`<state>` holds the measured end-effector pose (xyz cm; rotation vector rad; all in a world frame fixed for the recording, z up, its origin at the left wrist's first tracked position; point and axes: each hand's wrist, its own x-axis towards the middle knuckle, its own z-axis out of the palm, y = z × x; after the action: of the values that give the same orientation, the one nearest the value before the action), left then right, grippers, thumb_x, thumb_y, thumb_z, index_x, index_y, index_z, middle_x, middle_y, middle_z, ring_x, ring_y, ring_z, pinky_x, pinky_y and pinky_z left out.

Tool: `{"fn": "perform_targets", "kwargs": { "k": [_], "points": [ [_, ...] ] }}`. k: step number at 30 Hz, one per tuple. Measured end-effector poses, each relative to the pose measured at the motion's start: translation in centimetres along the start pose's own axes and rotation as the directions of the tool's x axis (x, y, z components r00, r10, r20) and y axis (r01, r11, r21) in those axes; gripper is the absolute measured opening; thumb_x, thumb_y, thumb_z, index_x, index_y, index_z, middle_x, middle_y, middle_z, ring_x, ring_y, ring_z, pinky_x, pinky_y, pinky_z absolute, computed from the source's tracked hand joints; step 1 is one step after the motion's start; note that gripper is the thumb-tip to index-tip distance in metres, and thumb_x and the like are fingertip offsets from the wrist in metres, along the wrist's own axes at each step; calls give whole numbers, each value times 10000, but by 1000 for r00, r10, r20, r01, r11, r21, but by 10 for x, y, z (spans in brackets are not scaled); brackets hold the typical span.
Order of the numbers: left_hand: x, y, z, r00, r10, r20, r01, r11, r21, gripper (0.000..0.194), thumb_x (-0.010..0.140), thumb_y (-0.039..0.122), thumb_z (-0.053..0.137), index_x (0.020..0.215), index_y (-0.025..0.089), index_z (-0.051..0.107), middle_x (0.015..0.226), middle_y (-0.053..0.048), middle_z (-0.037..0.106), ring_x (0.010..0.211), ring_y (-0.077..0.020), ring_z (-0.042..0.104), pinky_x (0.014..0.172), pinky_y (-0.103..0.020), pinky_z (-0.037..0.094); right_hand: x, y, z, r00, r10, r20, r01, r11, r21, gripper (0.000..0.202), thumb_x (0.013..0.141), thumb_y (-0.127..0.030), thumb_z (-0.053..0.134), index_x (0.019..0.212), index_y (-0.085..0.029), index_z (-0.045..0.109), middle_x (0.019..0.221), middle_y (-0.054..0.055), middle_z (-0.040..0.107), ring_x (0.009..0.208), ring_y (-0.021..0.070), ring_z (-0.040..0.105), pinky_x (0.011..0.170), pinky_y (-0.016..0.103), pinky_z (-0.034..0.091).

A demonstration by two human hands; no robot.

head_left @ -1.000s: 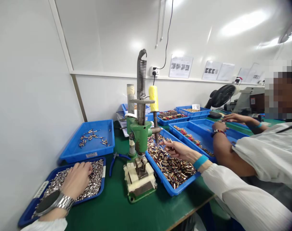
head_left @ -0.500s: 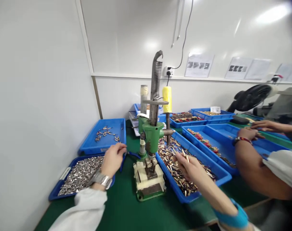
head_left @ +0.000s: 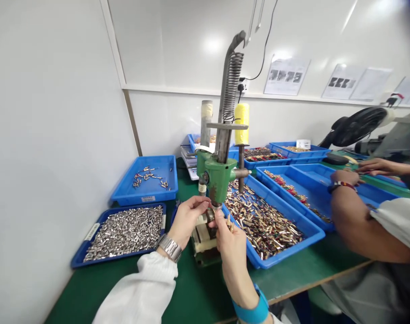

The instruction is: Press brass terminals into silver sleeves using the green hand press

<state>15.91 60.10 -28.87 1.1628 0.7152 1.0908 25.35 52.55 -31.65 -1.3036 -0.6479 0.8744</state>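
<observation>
A green hand press (head_left: 219,180) with a coiled spring stands on the green table. My left hand (head_left: 188,220) is at the press head's left, its thumb and fingertips pinched on something too small to make out. Close against it from the right, my right hand (head_left: 231,240) has closed fingers around a few small gold-coloured pieces (head_left: 229,223). Both hands' fingertips meet just below the press head and partly hide the tooling. Silver pieces fill a dark blue tray (head_left: 77,258) on the left. Many gold-coloured parts lie in a blue tray (head_left: 316,237) on the right.
Behind the silver parts, a blue tray (head_left: 124,198) holds several small pieces. More blue trays (head_left: 304,186) stand at the right, where a co-worker's forearm (head_left: 357,220) reaches over. A black fan (head_left: 360,126) and a yellow-wrapped handle (head_left: 242,123) rise above the table.
My left hand has moved right, from beside the silver tray to the press. My right hand has come left out of the gold-parts tray to meet it. The camera view has shifted.
</observation>
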Motion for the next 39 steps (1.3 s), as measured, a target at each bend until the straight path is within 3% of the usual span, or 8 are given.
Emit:
{"fn": "perform_targets", "kwargs": {
  "k": [3,6,11,17,21,26,33,39],
  "points": [
    [0,1,6,994,-83,65,90,988,-123,332,636,352,856,835,141,696,823,-35,700,737,-134,615,694,-262,458,2,2,-2,999,-3,-51,1,999,-33,586,732,-732,650,678,-149,646,486,-50,385,433,69,280,400,231,262],
    [1,1,9,984,-137,110,153,976,-156,356,595,357,879,779,123,682,746,-26,666,651,-117,578,608,-250,417,6,3,-4,998,55,11,-55,998,-4,590,723,-736,656,678,-147,644,456,-78,304,415,57,221,390,224,197],
    [3,2,7,964,-200,173,225,964,-144,317,585,331,871,716,108,688,666,-20,632,576,-100,540,594,-250,396,7,-3,-6,993,102,56,-104,994,19,547,716,-693,690,674,-150,633,432,-97,252,391,49,184,379,217,138],
    [-3,4,11,977,-166,137,188,966,-175,271,613,317,831,695,99,693,648,-32,631,525,-96,523,596,-263,401,-1,-9,-2,988,134,78,-141,985,98,495,728,-643,704,682,-158,618,436,-102,231,390,43,168,374,199,135],
    [-10,3,18,980,-151,131,178,957,-228,251,655,318,787,690,103,663,617,-9,582,454,-64,459,512,-239,318,-6,-4,5,991,129,33,-133,981,143,509,738,-659,683,630,-177,558,434,-91,249,389,52,188,371,207,151],
    [-10,3,17,992,-105,76,108,994,-33,325,677,408,790,750,109,685,610,-2,576,416,-60,439,471,-237,287,-6,9,9,996,79,-45,-77,996,41,539,789,-700,609,619,-194,541,452,-51,330,407,92,292,381,242,234],
    [-14,6,15,1000,-22,-4,23,985,172,258,699,392,764,739,139,737,749,-69,699,642,-147,592,628,-271,433,-10,15,-6,976,114,183,-120,993,22,610,726,-779,620,624,-181,554,441,-79,246,399,62,200,412,232,136],
    [-25,-7,20,993,92,-69,-68,952,298,228,795,348,677,910,161,738,882,-81,749,780,-189,665,710,-268,494,-40,23,-35,962,183,201,-161,980,-118,646,722,-787,605,498,-209,422,424,-62,229,401,80,224,441,258,137]
  ]
}}
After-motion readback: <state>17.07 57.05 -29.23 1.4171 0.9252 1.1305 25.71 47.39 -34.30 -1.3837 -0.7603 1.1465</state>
